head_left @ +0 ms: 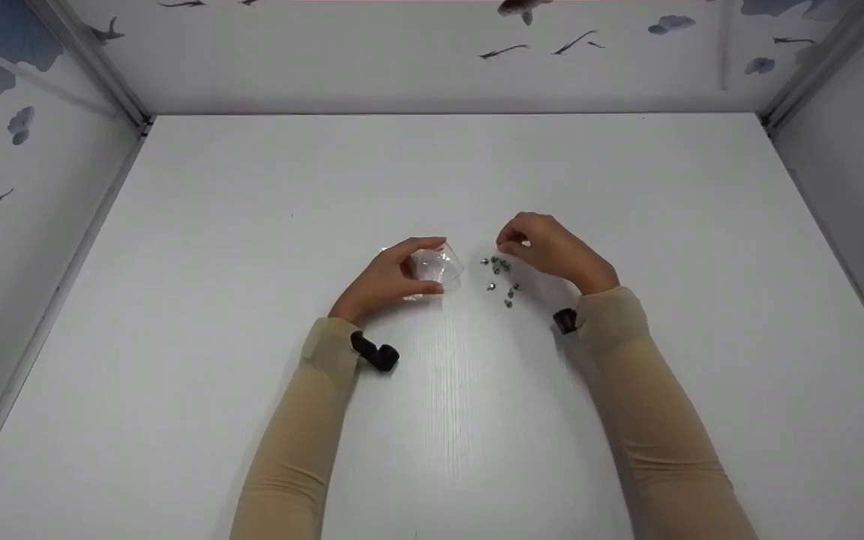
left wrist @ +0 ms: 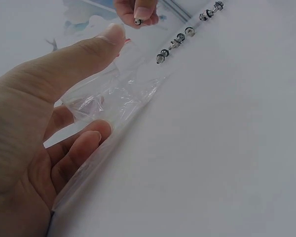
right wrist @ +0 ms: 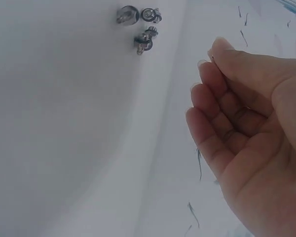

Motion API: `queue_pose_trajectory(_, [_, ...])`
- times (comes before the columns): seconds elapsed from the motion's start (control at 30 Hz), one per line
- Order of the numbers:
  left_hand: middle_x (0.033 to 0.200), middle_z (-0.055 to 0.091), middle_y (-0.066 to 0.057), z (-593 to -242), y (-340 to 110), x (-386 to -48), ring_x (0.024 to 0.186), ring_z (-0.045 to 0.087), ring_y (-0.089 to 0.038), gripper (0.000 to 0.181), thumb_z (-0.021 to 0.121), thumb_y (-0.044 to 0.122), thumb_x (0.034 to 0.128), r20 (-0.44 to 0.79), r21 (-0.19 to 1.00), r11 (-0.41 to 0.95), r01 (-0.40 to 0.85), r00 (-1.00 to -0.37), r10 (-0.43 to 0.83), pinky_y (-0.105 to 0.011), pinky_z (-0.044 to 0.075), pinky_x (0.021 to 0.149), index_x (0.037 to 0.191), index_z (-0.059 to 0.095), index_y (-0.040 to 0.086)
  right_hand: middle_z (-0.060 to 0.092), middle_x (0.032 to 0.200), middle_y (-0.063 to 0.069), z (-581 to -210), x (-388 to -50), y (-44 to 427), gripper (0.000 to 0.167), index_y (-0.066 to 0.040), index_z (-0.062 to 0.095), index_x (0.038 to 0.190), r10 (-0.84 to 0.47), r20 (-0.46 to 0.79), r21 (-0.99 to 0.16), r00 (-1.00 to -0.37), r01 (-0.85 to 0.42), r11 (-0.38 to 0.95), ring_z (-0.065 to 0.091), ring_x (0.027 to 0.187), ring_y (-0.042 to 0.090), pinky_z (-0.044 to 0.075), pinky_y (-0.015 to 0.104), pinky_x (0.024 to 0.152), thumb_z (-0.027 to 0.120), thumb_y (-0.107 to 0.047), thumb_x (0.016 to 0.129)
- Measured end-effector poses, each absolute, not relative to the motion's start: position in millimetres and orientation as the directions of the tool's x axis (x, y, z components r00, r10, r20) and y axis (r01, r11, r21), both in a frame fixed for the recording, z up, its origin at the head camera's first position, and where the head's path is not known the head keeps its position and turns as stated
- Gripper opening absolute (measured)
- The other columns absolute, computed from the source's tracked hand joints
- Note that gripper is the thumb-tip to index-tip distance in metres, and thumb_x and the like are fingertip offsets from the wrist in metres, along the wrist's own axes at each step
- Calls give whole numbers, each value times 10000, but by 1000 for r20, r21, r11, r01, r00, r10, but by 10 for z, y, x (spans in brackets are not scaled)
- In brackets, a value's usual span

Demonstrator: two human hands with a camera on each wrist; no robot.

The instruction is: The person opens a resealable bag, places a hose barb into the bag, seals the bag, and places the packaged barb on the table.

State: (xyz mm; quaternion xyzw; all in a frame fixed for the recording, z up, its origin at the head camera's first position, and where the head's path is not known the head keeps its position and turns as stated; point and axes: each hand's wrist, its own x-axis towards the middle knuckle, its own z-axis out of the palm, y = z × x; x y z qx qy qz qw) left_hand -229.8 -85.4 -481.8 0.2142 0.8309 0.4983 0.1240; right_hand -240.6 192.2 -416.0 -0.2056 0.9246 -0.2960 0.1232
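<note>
A small clear plastic bag [head_left: 438, 267] lies on the white table near the middle. My left hand [head_left: 391, 277] holds it from the left, thumb and fingers spread at its two sides, and its mouth faces right. Several small metal screws [head_left: 491, 286] with dark washers lie loose just right of the bag. Above the far end of these screws, my right hand [head_left: 552, 246] has thumb and index finger together. The left wrist view shows one screw [left wrist: 137, 22] pinched at those fingertips; in the right wrist view the fingers [right wrist: 207, 133] mostly hide it.
The white table [head_left: 177, 315] carries the bag and screws. Printed panels [head_left: 402, 67] rise at its back and on both sides. A black wrist mount [head_left: 376, 352] sticks out from the left sleeve, and another black mount [head_left: 565, 321] from the right one.
</note>
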Motion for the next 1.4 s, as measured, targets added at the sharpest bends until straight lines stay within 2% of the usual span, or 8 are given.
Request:
queue_pose_trajectory(0.2, [1281, 562, 142, -4814, -854, -2293, 850, 475, -158, 697, 831, 396, 729, 1, 885, 407, 225, -876, 483, -278, 404, 765, 1354, 523, 396, 635, 1011, 112, -4116, -2417, 1781, 148, -22, 666, 1046, -499, -89, -593, -862, -357, 722, 586, 958, 232, 493, 391, 899, 631, -105, 928])
queue_pose_trajectory(0.4, [1241, 573, 121, -4807, -858, -2289, 829, 472, -155, 683, 818, 401, 746, 6, 884, 406, 232, -873, 487, -290, 405, 739, 1362, 525, 368, 631, 1026, 112, -4084, -2421, 1651, 167, -24, 666, 1056, -545, -70, -599, -836, -402, 693, 589, 983, 245, 490, 390, 902, 626, -135, 936])
queue_pose_trajectory(0.63, [1115, 608, 35, -4809, -860, -2283, 779, 468, -158, 686, 823, 392, 740, 22, 892, 383, 241, -869, 495, -284, 400, 706, 1360, 535, 343, 647, 1036, 125, -4050, -2398, 1544, 196, -6, 674, 1074, -596, -32, -601, -802, -461, 653, 607, 984, 253, 496, 387, 879, 634, -134, 931])
queue_pose_trajectory(0.83, [1194, 605, -63, -4749, -850, -2269, 796, 452, -186, 697, 814, 298, 772, -4, 895, 388, 222, -864, 504, -285, 380, 721, 1398, 512, 250, 652, 1019, 110, -4025, -2392, 1455, 194, -19, 690, 1070, -611, -31, -613, -791, -468, 636, 603, 951, 231, 504, 362, 850, 635, -143, 931])
queue_pose_trajectory(0.93, [1173, 606, -91, -4752, -843, -2276, 799, 449, -182, 691, 812, 274, 777, -13, 898, 386, 210, -865, 502, -296, 379, 731, 1398, 511, 243, 658, 1022, 98, -4023, -2387, 1413, 198, -21, 696, 1071, -621, -32, -621, -783, -471, 627, 602, 951, 221, 503, 356, 851, 637, -145, 930])
queue_pose_trajectory(1.2, [1286, 588, 52, -4815, -854, -2299, 825, 462, -191, 667, 823, 329, 756, 30, 898, 366, 244, -864, 503, -307, 382, 746, 1359, 537, 319, 661, 1034, 90, -4001, -2375, 1329, 209, -25, 711, 1089, -630, -57, -614, -774, -471, 634, 605, 954, 215, 504, 361, 853, 641, -135, 926])
queue_pose_trajectory(1.4, [1205, 600, 108, -4804, -862, -2289, 791, 463, -152, 637, 824, 369, 747, 26, 903, 360, 235, -865, 500, -295, 396, 737, 1320, 547, 395, 662, 1031, 95, -4004, -2370, 1322, 211, -21, 708, 1093, -644, -50, -603, -764, -491, 629, 612, 950, 221, 509, 358, 847, 645, -127, 921])
